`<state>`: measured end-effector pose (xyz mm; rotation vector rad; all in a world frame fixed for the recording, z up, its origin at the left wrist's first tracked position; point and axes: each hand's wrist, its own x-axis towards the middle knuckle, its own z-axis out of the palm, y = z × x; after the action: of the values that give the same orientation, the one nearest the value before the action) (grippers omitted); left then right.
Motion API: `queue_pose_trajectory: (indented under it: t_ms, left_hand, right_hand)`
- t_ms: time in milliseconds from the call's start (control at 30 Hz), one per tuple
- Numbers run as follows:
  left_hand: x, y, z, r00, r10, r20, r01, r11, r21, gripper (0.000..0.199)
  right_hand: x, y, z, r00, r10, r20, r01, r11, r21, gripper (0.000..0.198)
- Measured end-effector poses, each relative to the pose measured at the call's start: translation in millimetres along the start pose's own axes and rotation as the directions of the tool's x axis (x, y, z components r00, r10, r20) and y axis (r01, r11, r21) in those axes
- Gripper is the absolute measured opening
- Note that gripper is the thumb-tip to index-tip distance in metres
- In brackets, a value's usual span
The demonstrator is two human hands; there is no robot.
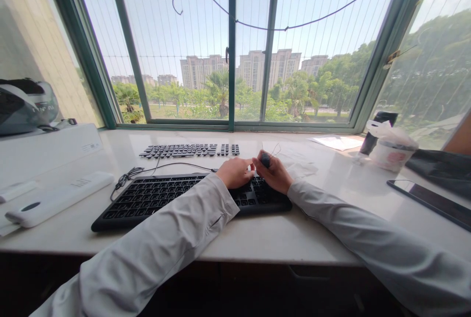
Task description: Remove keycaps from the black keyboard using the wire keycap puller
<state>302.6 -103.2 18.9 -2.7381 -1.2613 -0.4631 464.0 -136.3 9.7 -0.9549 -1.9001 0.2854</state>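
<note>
A black keyboard point(154, 197) lies in front of me, its key places showing without caps over most of its left part. Over its right part, my right hand point(276, 174) is closed around a keycap puller point(265, 159) with a dark handle and thin wire loops sticking up. My left hand point(235, 172) meets it fingertip to fingertip, its fingers pinched together. Whatever lies between the left fingers is too small to make out. Beyond the keyboard, loose black keycaps point(180, 150) are laid out in rows on the white tabletop point(228, 246).
The keyboard's coiled cable point(127, 175) rests at its upper left. A white power strip-like device point(61, 199) and a helmet on a white box point(73, 145) are at left. On the right are a phone point(434, 201), a bagged tub point(392, 152), a black cylinder point(369, 144) and papers point(336, 142).
</note>
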Motion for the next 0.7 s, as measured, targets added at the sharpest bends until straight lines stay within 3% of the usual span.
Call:
queue_pose_trajectory:
  t_ms: [700]
  left_hand:
    - [-0.5, 1.9, -2.0, 1.000, -0.009, 0.010, 0.009, 1.000, -0.001, 0.027]
  right_hand:
    - [-1.7, -2.8, -1.8, 1.000, -0.015, -0.014, 0.014, 0.999, -0.032, 0.031]
